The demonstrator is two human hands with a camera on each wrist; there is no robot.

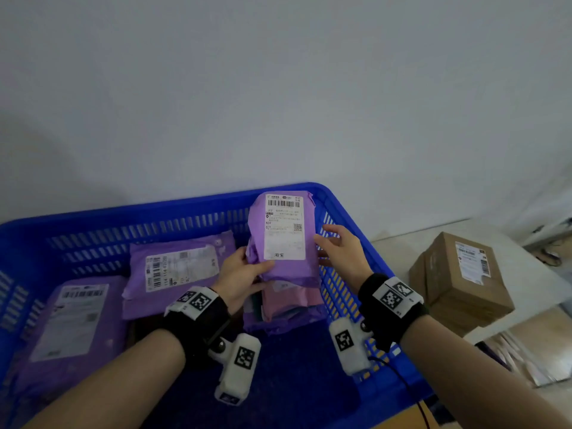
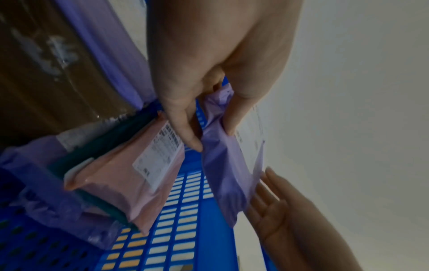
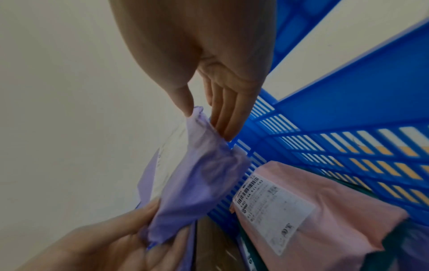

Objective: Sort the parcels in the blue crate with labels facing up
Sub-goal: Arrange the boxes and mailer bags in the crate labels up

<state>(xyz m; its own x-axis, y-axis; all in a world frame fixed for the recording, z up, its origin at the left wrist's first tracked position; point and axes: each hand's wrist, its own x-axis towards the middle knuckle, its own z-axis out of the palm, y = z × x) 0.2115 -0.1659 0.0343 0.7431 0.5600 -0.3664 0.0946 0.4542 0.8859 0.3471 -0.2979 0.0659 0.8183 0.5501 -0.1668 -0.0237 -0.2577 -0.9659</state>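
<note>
Pale worktop at right, carrying a brown cardboard box with a white label on top, just beside the blue crate. Crate floor bearing two purple parcels lying label-up at left and a pink parcel stacked at right.

Black wristbands carry white camera mounts bearing checkered markers.
</note>
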